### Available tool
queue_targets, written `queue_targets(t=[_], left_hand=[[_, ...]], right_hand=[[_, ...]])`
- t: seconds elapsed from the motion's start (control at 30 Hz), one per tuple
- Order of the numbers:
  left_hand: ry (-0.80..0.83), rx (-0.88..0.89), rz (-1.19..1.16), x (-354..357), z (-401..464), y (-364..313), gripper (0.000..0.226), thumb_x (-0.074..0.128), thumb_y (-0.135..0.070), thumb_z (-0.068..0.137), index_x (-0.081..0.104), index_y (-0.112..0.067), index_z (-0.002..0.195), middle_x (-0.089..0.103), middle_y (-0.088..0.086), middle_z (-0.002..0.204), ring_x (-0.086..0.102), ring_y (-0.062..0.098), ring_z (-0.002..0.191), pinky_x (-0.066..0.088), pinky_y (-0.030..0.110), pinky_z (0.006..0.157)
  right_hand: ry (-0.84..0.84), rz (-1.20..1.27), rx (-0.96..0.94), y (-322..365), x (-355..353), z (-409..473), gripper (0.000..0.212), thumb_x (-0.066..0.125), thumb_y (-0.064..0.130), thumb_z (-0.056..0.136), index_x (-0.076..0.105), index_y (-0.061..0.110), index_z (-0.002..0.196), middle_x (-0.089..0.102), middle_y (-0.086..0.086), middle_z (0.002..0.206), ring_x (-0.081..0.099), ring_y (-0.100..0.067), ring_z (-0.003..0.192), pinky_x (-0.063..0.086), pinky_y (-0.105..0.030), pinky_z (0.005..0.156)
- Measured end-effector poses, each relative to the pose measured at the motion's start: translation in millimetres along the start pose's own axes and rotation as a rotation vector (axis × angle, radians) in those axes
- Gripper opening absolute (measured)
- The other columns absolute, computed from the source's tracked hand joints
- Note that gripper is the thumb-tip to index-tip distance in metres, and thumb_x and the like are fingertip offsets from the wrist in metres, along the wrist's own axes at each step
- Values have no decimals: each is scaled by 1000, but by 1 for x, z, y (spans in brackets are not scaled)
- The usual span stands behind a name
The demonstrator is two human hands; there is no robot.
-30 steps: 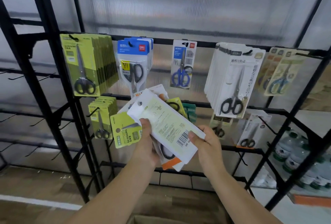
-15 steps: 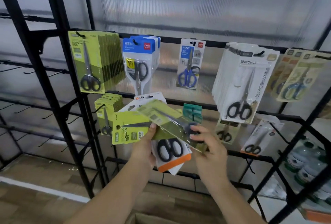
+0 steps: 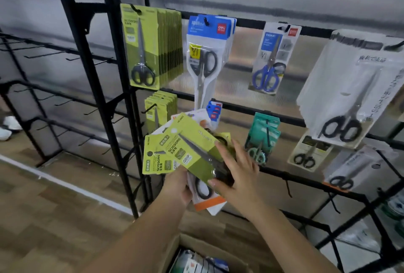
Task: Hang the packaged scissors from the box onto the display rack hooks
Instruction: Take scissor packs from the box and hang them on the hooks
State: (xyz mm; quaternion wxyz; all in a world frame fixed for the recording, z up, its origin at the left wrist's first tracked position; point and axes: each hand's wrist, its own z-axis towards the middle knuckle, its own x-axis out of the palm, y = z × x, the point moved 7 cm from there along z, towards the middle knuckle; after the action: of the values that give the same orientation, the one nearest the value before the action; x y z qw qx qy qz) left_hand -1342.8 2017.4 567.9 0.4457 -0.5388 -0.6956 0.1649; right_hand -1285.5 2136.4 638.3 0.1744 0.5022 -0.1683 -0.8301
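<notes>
My left hand (image 3: 177, 187) grips a fanned bundle of scissor packs (image 3: 158, 159), green ones in front and white-and-orange ones behind. My right hand (image 3: 236, 170) holds the lower end of the top green pack (image 3: 192, 148), face up and tilted, with black-handled scissors under its blister. The black display rack (image 3: 122, 120) stands right behind, with a row of matching green packs (image 3: 144, 45) at its upper left and a smaller green row (image 3: 160, 106) just above my hands. The cardboard box (image 3: 196, 257) lies open at the bottom edge.
Blue packs (image 3: 205, 54), a single blue-handled pair (image 3: 271, 61), white packs (image 3: 349, 89) and teal packs (image 3: 262, 137) hang on the rack. Bare hooks (image 3: 65, 58) fill the left bay. Bottles (image 3: 393, 209) sit low at the right. White shoes (image 3: 8, 124) rest on the wooden floor.
My right hand turned the top pack from its white back to its green front and slid down to its handle end. The view swung left and moved closer to the rack.
</notes>
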Motion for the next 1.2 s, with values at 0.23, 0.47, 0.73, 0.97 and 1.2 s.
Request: queue_targets(t=[0.23,0.47,0.73,0.97,1.2], left_hand=[[-93,50,46,-76,23,-49,25,55,-13,94,57,-5,70,72,18,93,62,19,48,48,20,43],[-72,131,33,-166,67,-135,42,64,-18,86,57,4,121,64,20,117,61,37,106,47,48,94],[-49,91,79,-222,120,-179,22,70,-17,81,61,-1,94,73,8,68,69,19,54,50,25,43],[36,50,146,-234,141,-186,25,74,-21,77,64,-2,90,74,7,71,72,21,62,51,28,57],[106,82,155,-240,141,-198,31,75,-19,73,62,-10,101,75,6,82,72,25,75,52,34,63]], right_hand=[[292,92,128,20,77,34,104,72,49,72,-17,67,122,31,4,124,37,-16,118,38,-29,86],[176,58,250,60,151,89,99,68,54,73,-8,52,137,38,2,116,45,-21,116,45,-33,87],[145,-39,490,73,205,114,99,58,65,76,-6,38,147,41,-4,113,48,-24,109,44,-31,78],[203,-156,583,86,207,104,102,53,69,77,-6,27,150,38,-12,141,40,-27,126,42,-35,93],[231,-71,695,77,212,144,92,62,41,86,-1,21,151,32,-18,142,42,-31,125,41,-25,86]])
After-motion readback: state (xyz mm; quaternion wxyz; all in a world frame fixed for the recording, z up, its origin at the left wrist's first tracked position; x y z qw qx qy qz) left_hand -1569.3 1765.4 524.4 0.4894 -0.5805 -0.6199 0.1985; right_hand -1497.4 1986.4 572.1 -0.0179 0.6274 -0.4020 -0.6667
